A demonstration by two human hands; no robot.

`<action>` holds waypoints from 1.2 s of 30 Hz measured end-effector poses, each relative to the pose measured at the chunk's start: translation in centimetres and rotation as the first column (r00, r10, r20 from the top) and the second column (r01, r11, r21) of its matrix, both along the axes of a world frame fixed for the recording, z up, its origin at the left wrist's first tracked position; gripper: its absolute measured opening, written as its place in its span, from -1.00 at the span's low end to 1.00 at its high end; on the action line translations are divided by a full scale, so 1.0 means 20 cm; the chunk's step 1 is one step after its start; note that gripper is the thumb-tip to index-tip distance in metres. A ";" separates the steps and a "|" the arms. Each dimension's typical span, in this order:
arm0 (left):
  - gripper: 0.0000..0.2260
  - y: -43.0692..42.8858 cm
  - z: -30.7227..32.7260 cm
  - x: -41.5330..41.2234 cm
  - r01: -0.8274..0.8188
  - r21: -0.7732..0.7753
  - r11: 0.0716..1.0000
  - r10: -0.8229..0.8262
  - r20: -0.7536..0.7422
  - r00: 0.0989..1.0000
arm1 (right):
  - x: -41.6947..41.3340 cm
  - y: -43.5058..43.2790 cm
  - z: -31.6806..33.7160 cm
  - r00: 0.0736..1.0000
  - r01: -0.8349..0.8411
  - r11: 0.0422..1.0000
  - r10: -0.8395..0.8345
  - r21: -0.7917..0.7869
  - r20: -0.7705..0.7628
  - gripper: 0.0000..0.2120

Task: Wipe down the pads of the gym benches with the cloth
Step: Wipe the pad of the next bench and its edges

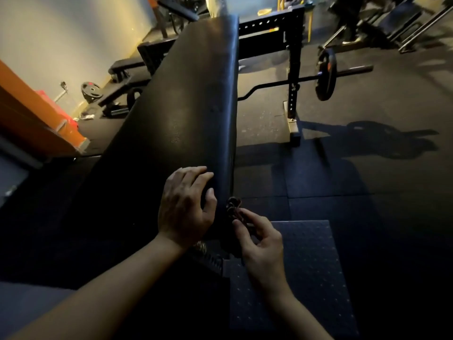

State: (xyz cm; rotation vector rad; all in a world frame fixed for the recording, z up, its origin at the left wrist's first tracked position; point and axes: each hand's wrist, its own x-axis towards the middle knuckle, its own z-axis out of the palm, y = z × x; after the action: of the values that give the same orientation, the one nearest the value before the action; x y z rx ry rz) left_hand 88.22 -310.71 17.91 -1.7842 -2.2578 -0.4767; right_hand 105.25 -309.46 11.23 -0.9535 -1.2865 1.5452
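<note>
Now, bench pad [186,99]: long and black. It runs from the lower middle of the frame up to the top middle.
Left hand [186,207]: rests on the near end of the pad, fingers a little bent, holding nothing.
Right hand [261,244]: sits just right of the pad's near corner. Its fingertips pinch a small dark bunched thing.
Cloth [234,207]: I think that bunched thing is the cloth, but it is dark and small, so I am not sure. It touches the pad's right edge, low in the frame.
Which way to go: almost all of the pad lies up and away from the cloth, toward the top of the frame.
Nearer hand: the right hand has the cloth. The left hand lies on the pad top.
Next move, my guess: lift the cloth onto the pad top and push it along the long way.
Other things: a bar [353,71] with a round weight [326,74] at the right, and more benches [127,67] at the upper left.
</note>
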 end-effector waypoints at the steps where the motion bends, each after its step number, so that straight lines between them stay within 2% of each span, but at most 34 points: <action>1: -0.60 0.00 0.00 0.00 -0.005 -0.002 1.000 0.005 -0.005 1.000 | -0.01 0.01 0.00 1.000 0.012 1.000 -0.012 0.000 -0.006 -0.80; 5: -0.59 0.01 -0.02 0.00 -0.020 0.004 1.000 0.020 -0.045 0.999 | -0.13 0.28 0.02 0.998 -0.041 0.997 0.038 0.061 0.057 -0.88; 10: -0.56 0.01 -0.01 0.01 -0.078 -0.019 0.997 0.077 -0.062 0.995 | -0.34 0.83 0.09 0.979 -0.135 0.991 0.132 0.012 0.155 -0.87; 13: -0.54 0.02 0.00 0.02 -0.095 -0.037 0.995 0.092 -0.084 0.992 | -0.22 0.64 0.05 0.972 -0.188 0.980 0.176 0.067 0.156 -0.87; 17: -0.53 0.02 0.00 0.02 -0.105 -0.070 0.992 0.096 -0.116 0.989 | 0.03 0.33 0.00 0.929 -0.369 0.913 0.361 0.174 0.080 -0.84; 20: -0.52 0.01 -0.01 0.03 -0.104 -0.095 0.990 0.093 -0.114 0.989 | -0.16 0.58 0.00 0.954 -0.287 0.934 0.259 0.210 0.154 -0.75; 24: -0.51 0.02 -0.01 0.01 -0.099 -0.108 0.989 0.087 -0.111 0.990 | -0.38 0.95 0.03 0.952 -0.215 0.968 0.178 0.127 0.251 -0.87; 27: -0.50 0.02 -0.02 0.01 -0.105 -0.113 0.988 0.092 -0.109 0.990 | -0.23 0.69 -0.02 0.963 -0.240 0.953 0.210 0.184 0.170 -0.81; 29: -0.50 0.02 -0.01 0.02 -0.104 -0.122 0.987 0.090 -0.114 0.989 | -0.05 0.44 -0.05 0.936 -0.350 0.911 0.332 0.218 0.117 -0.75; 31: -0.50 0.02 -0.01 0.02 -0.105 -0.125 0.987 0.091 -0.112 0.990 | 0.01 0.41 -0.04 0.912 -0.411 0.873 0.394 0.264 0.115 -0.71; 34: -0.50 0.02 -0.01 0.03 -0.110 -0.123 0.986 0.097 -0.104 0.990 | -0.22 0.76 -0.01 0.939 -0.323 0.911 0.276 0.256 0.204 -0.75; 36: -0.50 0.02 -0.01 0.03 -0.104 -0.125 0.987 0.091 -0.100 0.991 | -0.37 1.01 0.02 0.936 -0.287 0.947 0.246 0.141 0.251 -0.83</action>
State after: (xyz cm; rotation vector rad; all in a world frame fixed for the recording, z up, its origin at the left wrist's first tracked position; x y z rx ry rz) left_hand 88.73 -310.33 17.69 -1.7059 -2.3453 -0.2266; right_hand 97.93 -289.25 11.57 -0.8906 -1.7497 1.5234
